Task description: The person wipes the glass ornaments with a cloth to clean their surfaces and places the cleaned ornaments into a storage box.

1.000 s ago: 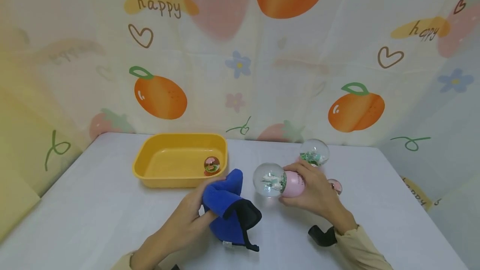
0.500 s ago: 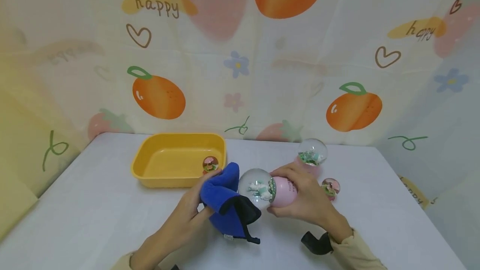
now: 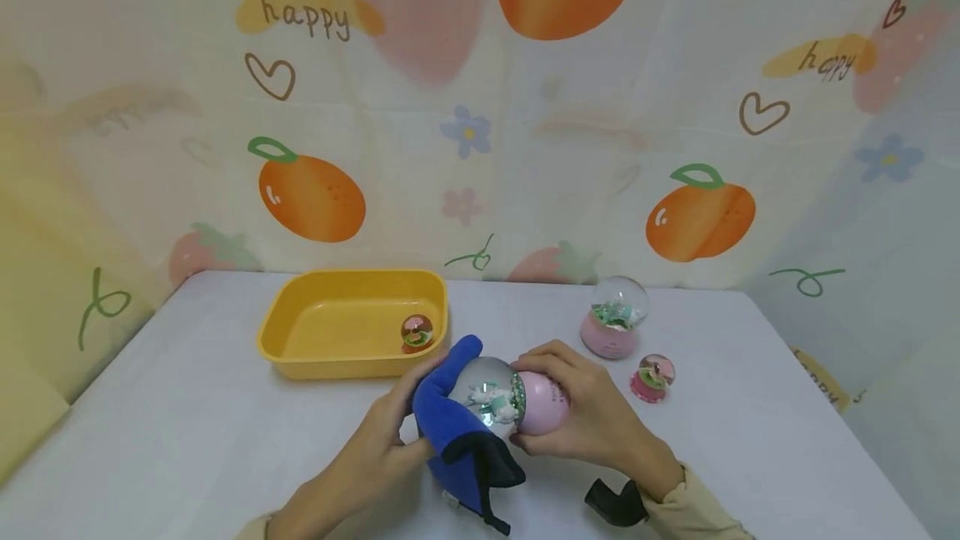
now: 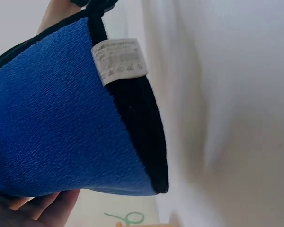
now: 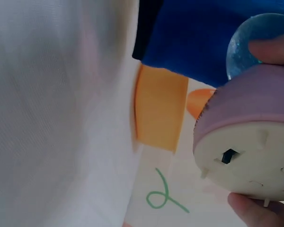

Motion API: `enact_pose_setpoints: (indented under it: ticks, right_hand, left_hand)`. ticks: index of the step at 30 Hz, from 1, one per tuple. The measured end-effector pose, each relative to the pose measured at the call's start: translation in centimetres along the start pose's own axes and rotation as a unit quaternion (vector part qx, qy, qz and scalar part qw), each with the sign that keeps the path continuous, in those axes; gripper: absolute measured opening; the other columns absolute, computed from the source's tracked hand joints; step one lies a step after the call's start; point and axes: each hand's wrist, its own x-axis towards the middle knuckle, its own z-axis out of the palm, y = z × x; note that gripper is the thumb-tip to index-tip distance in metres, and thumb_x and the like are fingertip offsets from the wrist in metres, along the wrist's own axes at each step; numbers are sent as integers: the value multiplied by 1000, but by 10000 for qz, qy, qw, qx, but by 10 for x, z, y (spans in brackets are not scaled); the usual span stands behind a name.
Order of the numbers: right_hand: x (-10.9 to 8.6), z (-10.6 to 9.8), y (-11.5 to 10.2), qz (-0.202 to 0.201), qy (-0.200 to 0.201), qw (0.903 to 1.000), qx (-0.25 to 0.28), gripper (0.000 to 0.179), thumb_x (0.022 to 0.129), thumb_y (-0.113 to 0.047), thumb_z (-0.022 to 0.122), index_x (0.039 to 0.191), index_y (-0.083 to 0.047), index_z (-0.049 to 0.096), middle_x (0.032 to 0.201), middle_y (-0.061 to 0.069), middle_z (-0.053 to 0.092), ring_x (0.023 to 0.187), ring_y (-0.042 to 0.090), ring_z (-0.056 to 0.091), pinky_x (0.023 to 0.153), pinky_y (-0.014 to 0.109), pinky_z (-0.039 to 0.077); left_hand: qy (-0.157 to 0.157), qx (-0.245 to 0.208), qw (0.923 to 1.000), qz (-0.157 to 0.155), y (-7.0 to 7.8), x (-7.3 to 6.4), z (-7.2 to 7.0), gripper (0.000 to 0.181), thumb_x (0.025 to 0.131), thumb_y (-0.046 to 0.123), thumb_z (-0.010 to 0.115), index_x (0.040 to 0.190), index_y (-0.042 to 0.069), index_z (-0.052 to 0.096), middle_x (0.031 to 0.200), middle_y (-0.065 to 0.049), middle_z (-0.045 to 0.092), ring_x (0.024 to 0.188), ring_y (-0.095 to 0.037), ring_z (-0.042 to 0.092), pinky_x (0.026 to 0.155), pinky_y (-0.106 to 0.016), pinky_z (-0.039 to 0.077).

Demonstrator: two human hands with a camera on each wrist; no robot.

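Observation:
My right hand (image 3: 581, 407) grips a snow globe (image 3: 542, 403) by its pink base, tipped on its side with the clear dome toward the left. In the right wrist view the globe's pale underside (image 5: 246, 158) faces the camera. My left hand (image 3: 382, 436) holds a blue cloth (image 3: 450, 407) with black edging, folded around the left side of the dome. A white label (image 4: 119, 59) on the cloth's edge shows in the left wrist view. The cloth hides part of the dome and some left fingers.
A yellow tray (image 3: 352, 369) at the back left holds a small globe (image 3: 416, 332). To the right stand another pink-based snow globe (image 3: 613, 323) and a small globe on a pink base (image 3: 652, 379). A black strap (image 3: 617, 503) hangs at the right wrist.
My right hand has carried the snow globe left and slightly down until its dome sits against the blue cloth. The left hand stays nearly in place, still holding the cloth.

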Motion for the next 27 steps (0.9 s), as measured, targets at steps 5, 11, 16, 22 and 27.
enact_pose_setpoints:
  ticks: [5, 11, 16, 22, 27]
  right_hand:
    - [1, -1, -1, -187, 20, 9998, -114, 69, 58, -21, 94, 120, -17, 64, 117, -1, 63, 102, 14, 64, 81, 30, 60]
    - [1, -4, -2, -489, -42, 9986, -189, 69, 58, -21, 94, 121, -17, 66, 119, 0, 64, 105, 16, 63, 83, 30, 60]
    - [2, -6, -3, -737, 40, 9970, -218, 70, 57, -20, 94, 121, -16, 65, 119, 3, 64, 105, 16, 63, 83, 30, 59]
    - [2, -5, -4, -658, 255, 9973, -223, 73, 55, -19, 95, 121, -14, 65, 119, 4, 64, 106, 17, 63, 83, 32, 60]
    - [2, -3, -5, -436, 441, 9979, -191, 71, 56, -20, 96, 120, -13, 65, 118, 3, 64, 105, 16, 64, 83, 32, 60]
  left_hand:
    - [519, -182, 9979, 339, -2, -1, 1, 61, 87, -7, 65, 144, 9, 49, 141, -17, 58, 118, -7, 61, 91, -24, 55]
    - [1037, -293, 9926, 554, -3, -3, 0, 36, 91, -9, 60, 124, 2, 63, 118, -16, 71, 101, -7, 70, 83, -22, 57]
    - [1002, -435, 9926, 521, -2, -2, -2, 34, 90, -9, 61, 123, -1, 63, 116, -15, 72, 98, -7, 70, 83, -23, 57]
    - [371, -818, 9951, 418, -3, 0, -1, 57, 89, -3, 66, 143, 8, 51, 146, -13, 53, 123, 0, 57, 94, -20, 52]
    - [191, -562, 9976, 360, -2, -1, 4, 78, 86, 6, 74, 154, 19, 36, 160, -12, 35, 133, 0, 48, 99, -20, 49]
